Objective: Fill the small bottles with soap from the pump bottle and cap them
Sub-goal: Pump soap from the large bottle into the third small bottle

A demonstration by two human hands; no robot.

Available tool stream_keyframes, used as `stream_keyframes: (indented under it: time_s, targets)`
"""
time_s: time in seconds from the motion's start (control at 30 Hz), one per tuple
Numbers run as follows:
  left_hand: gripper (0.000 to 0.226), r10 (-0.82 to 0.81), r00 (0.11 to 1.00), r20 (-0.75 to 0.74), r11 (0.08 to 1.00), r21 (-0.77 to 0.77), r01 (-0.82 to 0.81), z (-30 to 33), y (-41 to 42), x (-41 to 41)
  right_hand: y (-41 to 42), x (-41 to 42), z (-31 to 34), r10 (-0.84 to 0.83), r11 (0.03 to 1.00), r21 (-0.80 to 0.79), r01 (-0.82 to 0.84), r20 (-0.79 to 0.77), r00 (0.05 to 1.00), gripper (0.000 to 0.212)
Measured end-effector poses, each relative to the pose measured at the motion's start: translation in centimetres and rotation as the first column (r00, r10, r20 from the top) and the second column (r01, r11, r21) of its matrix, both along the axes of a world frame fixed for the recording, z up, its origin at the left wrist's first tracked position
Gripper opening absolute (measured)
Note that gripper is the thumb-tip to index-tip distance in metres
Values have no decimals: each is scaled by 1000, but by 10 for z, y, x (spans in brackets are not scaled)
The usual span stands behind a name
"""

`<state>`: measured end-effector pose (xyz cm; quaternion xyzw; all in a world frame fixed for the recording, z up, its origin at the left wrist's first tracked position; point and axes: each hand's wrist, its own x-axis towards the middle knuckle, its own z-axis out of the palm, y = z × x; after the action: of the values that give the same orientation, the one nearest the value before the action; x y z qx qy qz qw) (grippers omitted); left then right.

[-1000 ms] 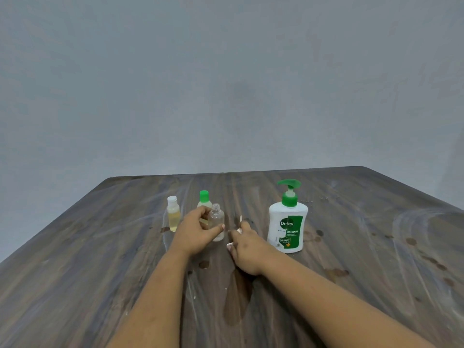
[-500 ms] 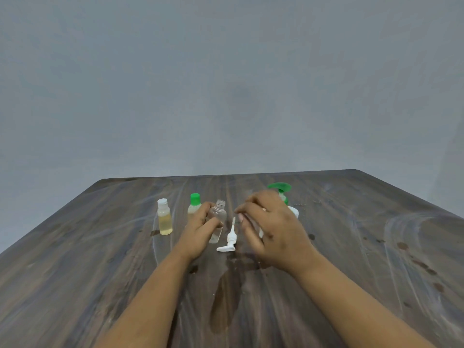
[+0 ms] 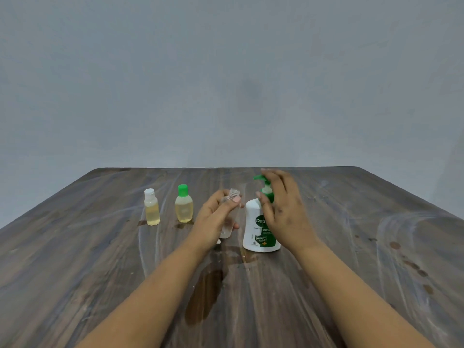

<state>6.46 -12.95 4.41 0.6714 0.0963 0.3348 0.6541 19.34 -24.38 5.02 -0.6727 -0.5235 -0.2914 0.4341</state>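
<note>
- The left hand (image 3: 216,219) grasps the clear empty bottle (image 3: 229,214), fingers and thumb curled round its body; the bottle is uncapped and tilted, its open neck leaning toward the pump bottle (image 3: 258,227) just to the right.
- The right hand (image 3: 283,209) is spread and relaxed over the pump bottle's green pump head (image 3: 263,183), fingers straight, holding nothing; whether they already touch the pump I cannot tell.
- Left of the pump bottle, beyond the held one, stands the green-capped bottle (image 3: 184,208), and farther left the white-capped bottle (image 3: 151,208); both hold yellowish soap and look finished.
- A small white piece peeks out under the left hand on the table (image 3: 75,272); it is too hidden to name.
- Dark wet patches lie on the table in front of the pump bottle.
- Step in hand, as I judge it: filling the last small bottle.
- The next move calls for bringing the open neck right under the spout, holding it steady, and pressing the pump down gently so soap lands inside; then capping.
</note>
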Motion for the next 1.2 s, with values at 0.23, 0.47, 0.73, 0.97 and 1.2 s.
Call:
stream_keyframes:
  time_s: [0.23,0.47,0.73,0.97,1.2]
  targets:
    - [38,-83,996,-15,996,-24,83,15,-13,14,-2,14,0,133,990,-31,-135,-55,990,51]
    - [42,-189,969,-160,981,16,194,31,5,18,0,15,-2,95,995,-10,-95,72,993,50]
    - [48,-300,918,-260,950,6,313,42,11,21,10,6,-13,84,988,127,-89,44,995,47]
    - [51,-224,923,-312,968,37,247,39,14,23,15,4,-14,47,982,180,-58,62,997,43]
    - [50,-191,920,-343,973,58,223,42,10,24,17,3,-13,25,978,202,-43,89,996,42]
